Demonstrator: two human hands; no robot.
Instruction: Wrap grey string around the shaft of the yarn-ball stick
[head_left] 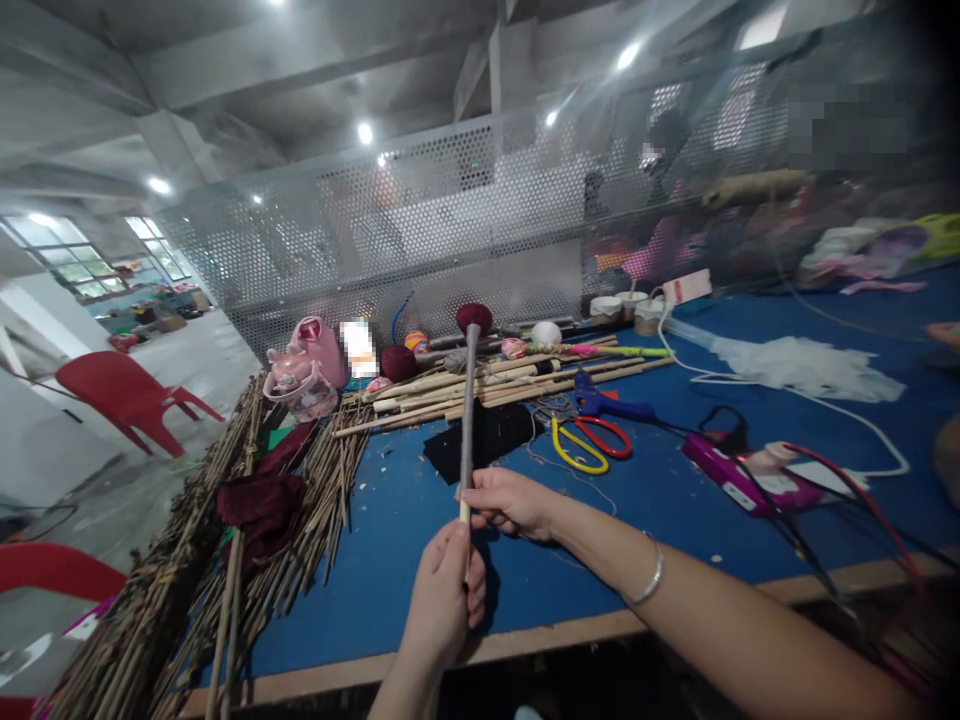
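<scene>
My left hand [444, 580] is wrapped around the bare wooden lower end of a stick [468, 420]. Just above it, my right hand [517, 503] pinches the same stick between thumb and fingers, where a grey wrapping covers the shaft. The stick points up and away from me, with a dark red rounded head [474, 319] at its far end. Behind the stick, a black cloth or pad [450, 452] lies flat on the blue table [585, 580]. Scissors [579, 445] with one yellow and one red handle lie to the right of my hands, beside loose grey yarn.
A blue glue gun [611, 402] and purple power strip [739, 480] with cables lie to the right, near white plastic sheeting [810, 368]. Bundled twigs [300, 540] cover the left edge. Wooden sticks [420, 398] and yarn balls line the back before a perforated metal screen [360, 240].
</scene>
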